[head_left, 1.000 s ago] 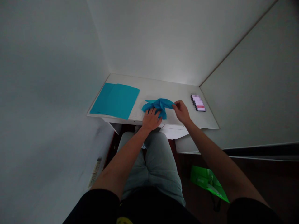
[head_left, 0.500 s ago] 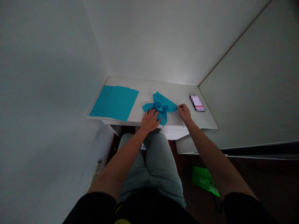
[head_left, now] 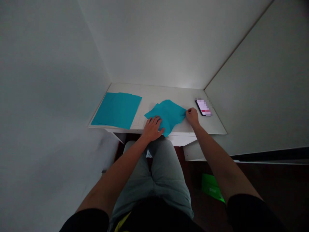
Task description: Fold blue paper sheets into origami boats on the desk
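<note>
Two hands held the teal sheet [head_left: 169,113] on the desk [head_left: 156,93]: our left hand [head_left: 152,128] pressed flat, fingers spread, on its near edge, our right hand [head_left: 192,116] pinched the right corner, sheet spanning between them.

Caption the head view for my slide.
Left hand presses and right hand pinches a teal sheet on a white desk.

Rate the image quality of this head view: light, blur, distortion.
Head view: dim overall, brightest on the back wall and white desk; lap and floor go nearly black; the wide-angle lens splays walls and arms outward; the phone is pixelated; the teal sheet, under the left hand and pinched by the right hand, looks sharp, unblurred.
</note>
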`<action>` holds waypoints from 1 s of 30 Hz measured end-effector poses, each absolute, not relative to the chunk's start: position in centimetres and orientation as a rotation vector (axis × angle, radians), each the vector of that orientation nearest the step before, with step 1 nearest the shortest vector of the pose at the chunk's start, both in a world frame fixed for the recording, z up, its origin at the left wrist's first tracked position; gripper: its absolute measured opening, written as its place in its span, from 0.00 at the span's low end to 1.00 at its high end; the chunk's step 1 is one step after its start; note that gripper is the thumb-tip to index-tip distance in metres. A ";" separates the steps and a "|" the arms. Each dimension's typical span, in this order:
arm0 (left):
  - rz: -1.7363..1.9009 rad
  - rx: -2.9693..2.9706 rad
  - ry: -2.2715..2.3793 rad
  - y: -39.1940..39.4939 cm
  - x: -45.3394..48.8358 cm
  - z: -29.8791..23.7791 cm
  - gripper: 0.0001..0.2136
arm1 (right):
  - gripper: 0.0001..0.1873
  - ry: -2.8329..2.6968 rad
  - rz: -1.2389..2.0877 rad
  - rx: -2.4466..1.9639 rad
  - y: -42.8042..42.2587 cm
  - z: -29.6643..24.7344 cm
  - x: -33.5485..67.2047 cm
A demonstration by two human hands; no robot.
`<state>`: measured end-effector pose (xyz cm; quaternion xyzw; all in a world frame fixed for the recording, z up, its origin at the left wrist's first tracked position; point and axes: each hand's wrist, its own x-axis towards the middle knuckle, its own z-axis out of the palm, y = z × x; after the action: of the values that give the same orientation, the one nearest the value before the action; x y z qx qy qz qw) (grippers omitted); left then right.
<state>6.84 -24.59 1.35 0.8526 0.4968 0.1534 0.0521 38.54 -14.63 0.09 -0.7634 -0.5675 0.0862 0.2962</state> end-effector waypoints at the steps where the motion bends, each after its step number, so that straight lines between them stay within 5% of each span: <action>1: 0.463 2.591 1.517 -24.8 6.5 1.4 0.28 | 0.03 -1.504 0.228 -2.037 -14.4 0.2 38.9; 7: 0.463 2.591 1.540 -26.4 5.4 1.5 0.26 | 0.04 -1.686 0.146 -1.986 -13.4 1.0 40.5; 14: 0.493 2.526 1.633 -23.2 6.3 3.1 0.24 | 0.23 -2.152 0.019 -1.671 -15.0 2.5 34.0; 23: 0.385 2.580 1.550 -21.6 6.7 0.8 0.39 | 0.35 -2.514 0.278 -1.554 -13.3 0.0 26.9; 30: 0.396 2.565 1.569 -22.4 6.9 1.1 0.42 | 0.41 -2.454 0.291 -1.590 -7.0 -0.4 28.2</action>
<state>6.87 -22.37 1.11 0.8444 0.5167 0.1305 0.0543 28.21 -6.98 -0.39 -0.5385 -0.8307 0.0985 0.1014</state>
